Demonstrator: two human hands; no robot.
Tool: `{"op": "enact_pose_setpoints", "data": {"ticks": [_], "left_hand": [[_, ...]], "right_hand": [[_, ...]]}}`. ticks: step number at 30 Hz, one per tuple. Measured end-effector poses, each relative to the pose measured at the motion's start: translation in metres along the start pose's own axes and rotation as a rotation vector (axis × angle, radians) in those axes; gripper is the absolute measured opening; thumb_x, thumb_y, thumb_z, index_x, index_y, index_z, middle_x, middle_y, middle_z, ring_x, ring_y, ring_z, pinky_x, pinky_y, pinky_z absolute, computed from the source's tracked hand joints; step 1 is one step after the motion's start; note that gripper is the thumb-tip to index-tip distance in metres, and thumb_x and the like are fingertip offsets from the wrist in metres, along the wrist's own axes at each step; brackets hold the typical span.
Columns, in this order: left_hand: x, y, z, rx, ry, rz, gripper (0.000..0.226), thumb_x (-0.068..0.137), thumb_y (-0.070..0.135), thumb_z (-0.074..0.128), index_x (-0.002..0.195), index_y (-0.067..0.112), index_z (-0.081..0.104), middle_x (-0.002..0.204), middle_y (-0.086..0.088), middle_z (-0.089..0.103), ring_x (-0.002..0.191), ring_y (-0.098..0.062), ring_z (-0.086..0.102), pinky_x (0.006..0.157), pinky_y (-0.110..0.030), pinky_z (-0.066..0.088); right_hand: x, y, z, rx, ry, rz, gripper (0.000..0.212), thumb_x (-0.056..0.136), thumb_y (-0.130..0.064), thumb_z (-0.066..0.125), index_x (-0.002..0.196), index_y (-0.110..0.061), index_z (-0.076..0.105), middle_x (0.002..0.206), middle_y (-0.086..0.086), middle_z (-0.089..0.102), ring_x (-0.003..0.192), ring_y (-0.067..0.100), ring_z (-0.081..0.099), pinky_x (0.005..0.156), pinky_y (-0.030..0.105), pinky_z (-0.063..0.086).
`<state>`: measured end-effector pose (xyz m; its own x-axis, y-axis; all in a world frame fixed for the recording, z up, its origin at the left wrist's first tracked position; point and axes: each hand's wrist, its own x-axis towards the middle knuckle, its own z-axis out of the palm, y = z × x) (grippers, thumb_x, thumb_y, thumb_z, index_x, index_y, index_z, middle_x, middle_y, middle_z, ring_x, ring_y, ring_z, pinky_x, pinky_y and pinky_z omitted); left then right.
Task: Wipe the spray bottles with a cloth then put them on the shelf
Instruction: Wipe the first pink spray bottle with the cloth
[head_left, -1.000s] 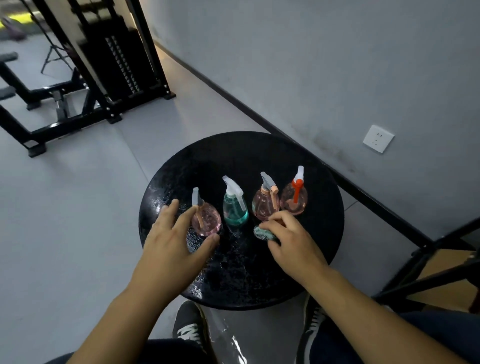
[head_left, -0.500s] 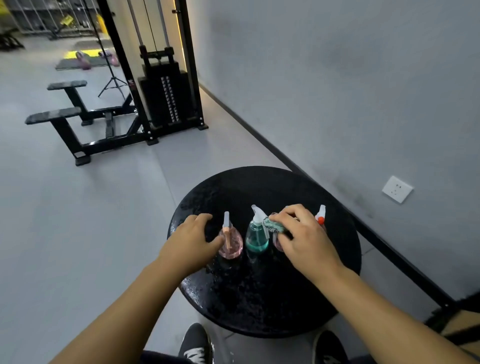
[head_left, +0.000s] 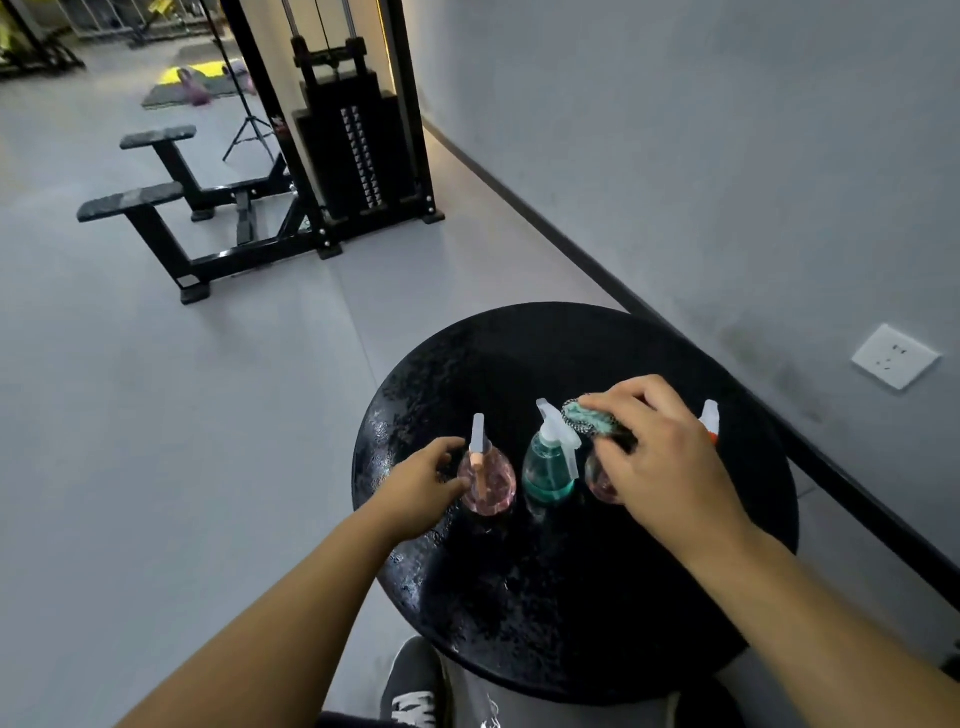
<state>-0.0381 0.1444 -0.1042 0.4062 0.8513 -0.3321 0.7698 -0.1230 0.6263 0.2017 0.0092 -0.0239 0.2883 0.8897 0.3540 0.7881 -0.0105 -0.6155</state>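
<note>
Several small spray bottles stand in a row on a round black table (head_left: 519, 364). My left hand (head_left: 423, 486) grips the leftmost pink bottle (head_left: 488, 480) from its left side. A teal bottle (head_left: 549, 465) stands just right of it, untouched. My right hand (head_left: 657, 457) pinches a crumpled teal cloth (head_left: 589, 418) above a third pink bottle (head_left: 600, 480), which it mostly hides. Only the white and orange top of the fourth bottle (head_left: 709, 421) shows past my right hand.
The table stands close to a grey wall with a white socket (head_left: 894, 356) on the right. A black weight machine (head_left: 358, 150) and bench (head_left: 156, 208) stand on the grey floor behind. My shoe (head_left: 413, 686) shows below the table's near edge.
My view has tilted up, showing more of the room. My right hand lifted the cloth off the table to above the third bottle. My left hand closed on the leftmost pink bottle.
</note>
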Motion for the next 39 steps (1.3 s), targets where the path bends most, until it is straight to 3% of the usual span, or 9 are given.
{"op": "enact_pose_setpoints", "data": {"ticks": [4, 12, 16, 19, 25, 28, 31, 35, 39], "left_hand": [[0.016, 0.001, 0.005, -0.088, -0.001, 0.058, 0.052, 0.102, 0.024, 0.069, 0.143, 0.053, 0.054, 0.136, 0.007, 0.067, 0.117, -0.017, 0.065, 0.103, -0.047, 0.055], [0.024, -0.001, 0.014, -0.228, 0.019, 0.054, 0.024, 0.094, 0.015, 0.080, 0.115, 0.022, 0.071, 0.114, 0.006, 0.076, 0.106, -0.005, 0.069, 0.095, -0.030, 0.057], [0.020, -0.009, 0.012, -0.321, 0.019, 0.007, 0.039, 0.080, 0.025, 0.094, 0.111, 0.020, 0.070, 0.107, 0.004, 0.078, 0.102, -0.008, 0.073, 0.079, -0.015, 0.056], [0.015, -0.010, 0.009, -0.389, -0.069, 0.009, 0.044, 0.088, 0.009, 0.085, 0.125, 0.027, 0.070, 0.116, 0.010, 0.077, 0.103, 0.009, 0.069, 0.076, -0.005, 0.052], [0.013, -0.011, 0.007, -0.374, 0.000, 0.038, 0.027, 0.080, 0.021, 0.094, 0.103, 0.018, 0.079, 0.103, -0.007, 0.080, 0.092, -0.017, 0.077, 0.082, -0.031, 0.062], [0.005, -0.005, 0.006, -0.421, -0.040, 0.075, 0.025, 0.091, 0.025, 0.085, 0.115, 0.025, 0.079, 0.109, 0.000, 0.079, 0.083, -0.007, 0.075, 0.071, -0.014, 0.056], [-0.002, -0.003, 0.005, -0.394, -0.090, 0.118, 0.025, 0.103, 0.033, 0.070, 0.127, 0.040, 0.075, 0.113, 0.010, 0.078, 0.076, 0.004, 0.066, 0.069, -0.008, 0.050], [-0.005, -0.003, -0.003, -0.445, 0.025, 0.031, 0.017, 0.102, 0.052, 0.064, 0.117, 0.052, 0.070, 0.119, 0.008, 0.075, 0.110, -0.015, 0.072, 0.088, -0.041, 0.065], [-0.008, 0.012, -0.022, -0.649, 0.044, -0.003, 0.029, 0.103, 0.059, 0.055, 0.114, 0.035, 0.068, 0.120, 0.001, 0.073, 0.104, -0.023, 0.075, 0.081, -0.042, 0.066]], "right_hand": [[0.004, 0.003, 0.002, 0.018, 0.013, 0.027, 0.038, 0.088, -0.004, 0.070, 0.117, -0.028, 0.075, 0.108, -0.022, 0.051, 0.072, -0.011, 0.046, 0.074, 0.007, 0.037], [0.002, 0.004, -0.004, 0.009, 0.023, 0.045, 0.040, 0.088, -0.008, 0.071, 0.115, -0.037, 0.073, 0.110, -0.024, 0.053, 0.073, -0.002, 0.054, 0.073, 0.031, 0.052], [0.000, 0.005, -0.009, 0.020, 0.012, 0.045, 0.040, 0.088, -0.005, 0.071, 0.117, -0.032, 0.074, 0.110, -0.023, 0.052, 0.074, -0.003, 0.054, 0.073, 0.015, 0.045], [0.000, 0.002, -0.009, 0.018, 0.011, 0.055, 0.040, 0.089, -0.007, 0.070, 0.117, -0.035, 0.074, 0.111, -0.023, 0.052, 0.074, -0.001, 0.055, 0.074, 0.020, 0.049], [0.001, -0.003, -0.009, 0.028, -0.013, 0.046, 0.037, 0.089, -0.004, 0.071, 0.117, -0.028, 0.075, 0.109, -0.020, 0.054, 0.071, -0.007, 0.052, 0.076, 0.004, 0.040], [0.002, -0.010, -0.011, 0.009, -0.004, 0.042, 0.033, 0.087, 0.000, 0.074, 0.113, -0.020, 0.077, 0.109, -0.010, 0.060, 0.066, -0.008, 0.048, 0.091, -0.014, 0.009], [0.003, -0.014, -0.014, 0.016, -0.016, 0.052, 0.032, 0.088, 0.000, 0.074, 0.113, -0.020, 0.078, 0.109, -0.008, 0.061, 0.068, -0.008, 0.049, 0.085, -0.017, -0.004], [0.005, -0.017, -0.015, 0.020, -0.013, 0.071, 0.033, 0.088, 0.000, 0.074, 0.113, -0.021, 0.078, 0.109, -0.010, 0.060, 0.071, -0.003, 0.054, 0.086, -0.016, 0.002], [0.008, -0.021, -0.017, 0.022, -0.004, 0.085, 0.033, 0.089, -0.004, 0.074, 0.114, -0.024, 0.077, 0.110, -0.014, 0.058, 0.074, 0.001, 0.058, 0.090, -0.014, 0.011]]}}
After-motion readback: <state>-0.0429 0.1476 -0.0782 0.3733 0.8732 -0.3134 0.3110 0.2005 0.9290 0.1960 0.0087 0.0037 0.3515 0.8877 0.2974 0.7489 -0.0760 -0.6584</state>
